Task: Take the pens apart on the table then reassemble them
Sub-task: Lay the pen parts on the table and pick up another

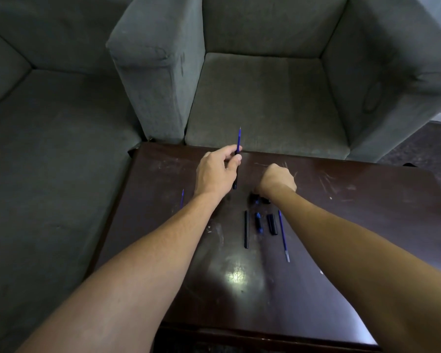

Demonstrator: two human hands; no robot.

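Two hands over dark table. Left hand pinches black barrel, raised, blue refill protruding. Right hand curls over small black parts; its grip cannot be told. Loose on the table: black tube, black cap, second refill.

Looked like dark wood on the surface, glossy with a bright glare patch, scratched pale in spots. Had grey cloth on the armchair, matt and kinda fuzzy. Read the black barrel as matt plastic, same with the cap and the held pen. Spotted smooth blue plastic on the loose refill, ended in a greyish, metal-looking tip.
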